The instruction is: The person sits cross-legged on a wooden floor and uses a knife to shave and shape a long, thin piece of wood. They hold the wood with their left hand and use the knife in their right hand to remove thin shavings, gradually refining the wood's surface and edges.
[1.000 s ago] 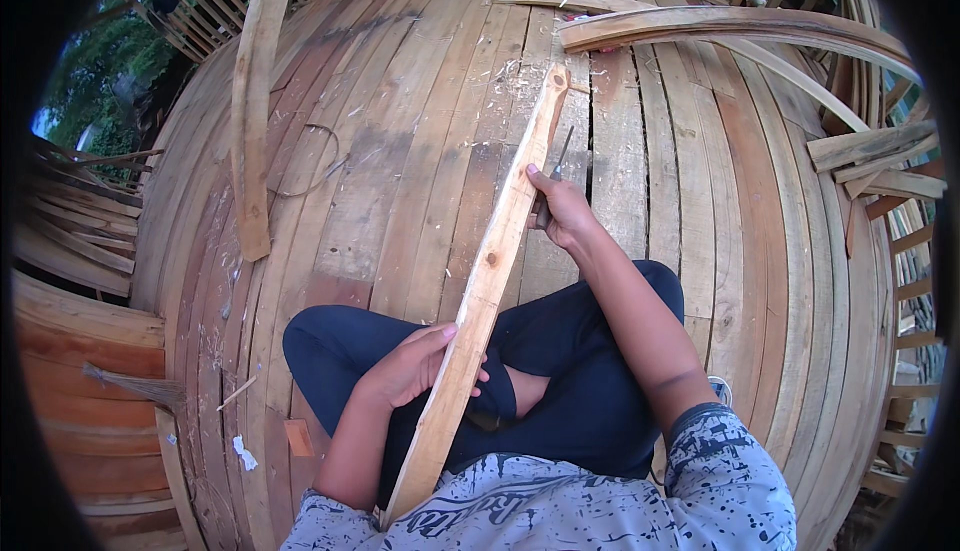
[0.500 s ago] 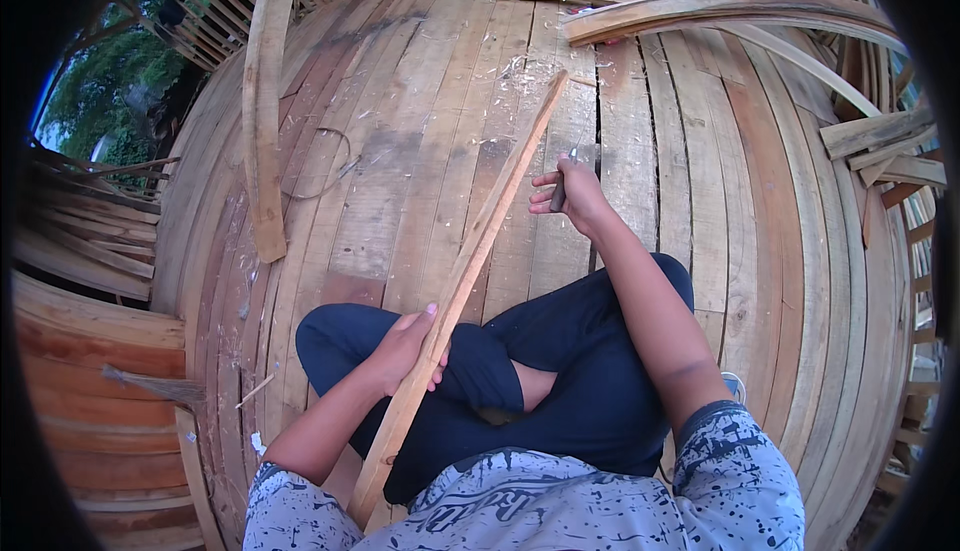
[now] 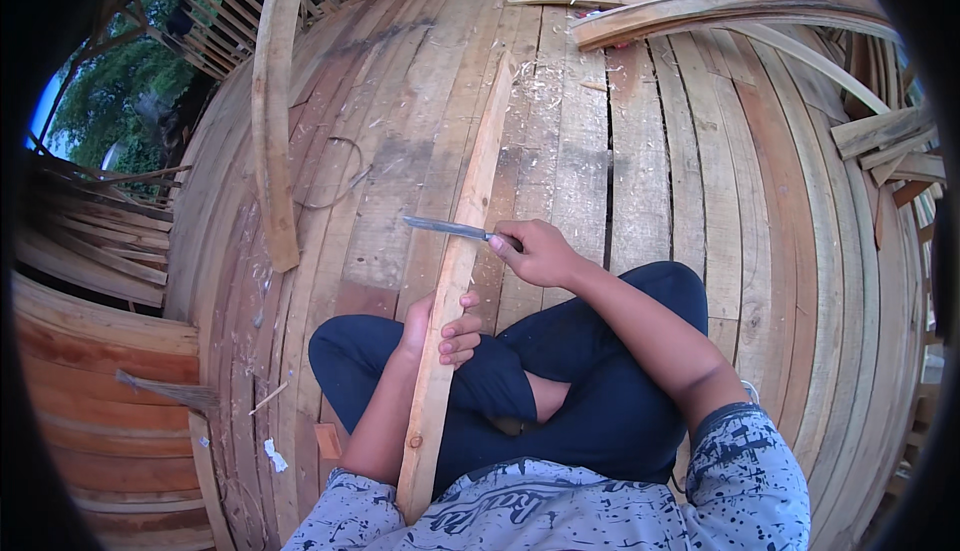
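A long, narrow strip of wood (image 3: 455, 286) slants from near my body up over the plank floor. My left hand (image 3: 440, 329) is wrapped around its lower half, fingers curled over the right edge. In my right hand (image 3: 538, 254) is a knife (image 3: 448, 227), gripped by its dark handle. The blade points left and lies across the strip, above my left hand. Whether the edge bites into the wood cannot be made out.
Pale shavings (image 3: 540, 81) are scattered on the plank floor (image 3: 400, 201). A loose board (image 3: 270, 111) stands at the left, and curved beams (image 3: 730, 16) lie at the far right. A thin hoop (image 3: 345, 176) rests on the floor. A broom head (image 3: 165, 388) shows at the left.
My right hand has come nearer and left, bringing the knife across the strip. The strip has turned, its far end swinging left, and my left hand now wraps it with fingers showing on top.
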Motion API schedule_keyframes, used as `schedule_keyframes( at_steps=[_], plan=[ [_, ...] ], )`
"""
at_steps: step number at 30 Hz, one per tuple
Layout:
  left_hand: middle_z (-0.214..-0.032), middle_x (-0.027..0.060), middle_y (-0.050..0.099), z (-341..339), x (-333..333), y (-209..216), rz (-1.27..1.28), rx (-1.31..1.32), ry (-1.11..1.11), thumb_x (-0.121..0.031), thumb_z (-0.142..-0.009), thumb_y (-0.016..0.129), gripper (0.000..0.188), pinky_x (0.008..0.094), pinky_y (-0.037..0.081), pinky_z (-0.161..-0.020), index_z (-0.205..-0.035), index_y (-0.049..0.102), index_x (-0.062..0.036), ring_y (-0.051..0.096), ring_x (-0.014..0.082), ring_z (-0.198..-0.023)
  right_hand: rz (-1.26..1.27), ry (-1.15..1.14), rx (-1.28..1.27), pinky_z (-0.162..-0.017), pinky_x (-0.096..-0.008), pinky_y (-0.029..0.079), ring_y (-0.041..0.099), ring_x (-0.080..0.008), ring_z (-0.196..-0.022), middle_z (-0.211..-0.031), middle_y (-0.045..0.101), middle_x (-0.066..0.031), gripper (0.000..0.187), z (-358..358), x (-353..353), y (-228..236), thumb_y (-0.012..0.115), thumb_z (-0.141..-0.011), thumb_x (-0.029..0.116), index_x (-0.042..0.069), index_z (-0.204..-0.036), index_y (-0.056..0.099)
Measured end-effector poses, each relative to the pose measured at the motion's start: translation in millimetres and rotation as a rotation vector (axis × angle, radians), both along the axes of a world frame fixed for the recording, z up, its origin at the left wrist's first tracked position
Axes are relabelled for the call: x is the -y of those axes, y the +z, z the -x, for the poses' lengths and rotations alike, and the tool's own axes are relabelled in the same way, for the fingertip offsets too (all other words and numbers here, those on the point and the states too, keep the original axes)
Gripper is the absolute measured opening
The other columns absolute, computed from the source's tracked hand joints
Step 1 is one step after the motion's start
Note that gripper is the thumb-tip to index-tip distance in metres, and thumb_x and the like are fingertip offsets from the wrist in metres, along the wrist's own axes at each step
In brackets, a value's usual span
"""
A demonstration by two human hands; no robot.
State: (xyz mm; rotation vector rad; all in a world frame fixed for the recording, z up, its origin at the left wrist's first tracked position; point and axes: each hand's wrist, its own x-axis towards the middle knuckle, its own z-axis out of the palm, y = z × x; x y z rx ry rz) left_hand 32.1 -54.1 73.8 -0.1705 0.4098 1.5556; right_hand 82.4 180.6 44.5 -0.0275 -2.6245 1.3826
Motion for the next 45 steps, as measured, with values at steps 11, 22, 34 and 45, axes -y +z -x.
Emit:
schedule_keyframes(
  at_steps=[11,22,34,45],
  plan=[
    [-0.056,0.0013,0.041,-6,-3,-57,-0.049,0.249,-0.057,-0.033,-0.098,0.036,0.023,0.0294,0.036,-0.037,-0.094,0.047,-0.0124,0.041,0.0152,-0.041,-0.441,-0.268,0.021,-0.054,-0.0486,0.052,0.061,-0.04,-0.049,-0.052,0.059,-0.021,0.048,9,32,-20,0.049,-0.093,0.031,0.003,-0.059,0.067],
    [-0.058,0.0014,0.043,-3,8,-75,-0.104,0.31,-0.034,-0.032,-0.099,0.036,0.023,0.0303,0.038,-0.038,-0.094,0.048,-0.0127,0.044,0.0151,-0.044,-0.397,-0.087,0.414,-0.074,-0.0526,0.053,0.067,-0.0445,-0.073,-0.072,0.065,-0.0275,0.048,38,14,-5,0.045,-0.089,0.034,-0.004,-0.07,0.068],
    [-0.057,0.0022,0.043,-5,7,-78,-0.016,0.145,-0.064,-0.045,-0.1,0.031,0.038,0.0313,0.036,-0.036,-0.094,0.048,-0.0118,0.045,0.0176,-0.042,-0.323,-0.75,0.439,-0.084,-0.05,0.051,0.069,-0.0402,-0.088,-0.087,0.069,-0.0291,0.066,74,-117,-56,0.039,-0.097,0.051,-0.006,-0.087,0.07],
    [-0.058,0.0027,0.046,24,1,-64,0.319,-0.21,0.082,-0.059,-0.098,0.037,0.053,0.0308,0.041,-0.039,-0.094,0.055,-0.0093,0.051,0.0188,-0.046,-0.217,0.231,0.263,-0.064,-0.0425,0.046,0.06,-0.0291,-0.065,-0.068,0.06,-0.014,0.035,88,-48,3,0.06,-0.096,0.037,0.003,-0.09,0.066]
  ],
)
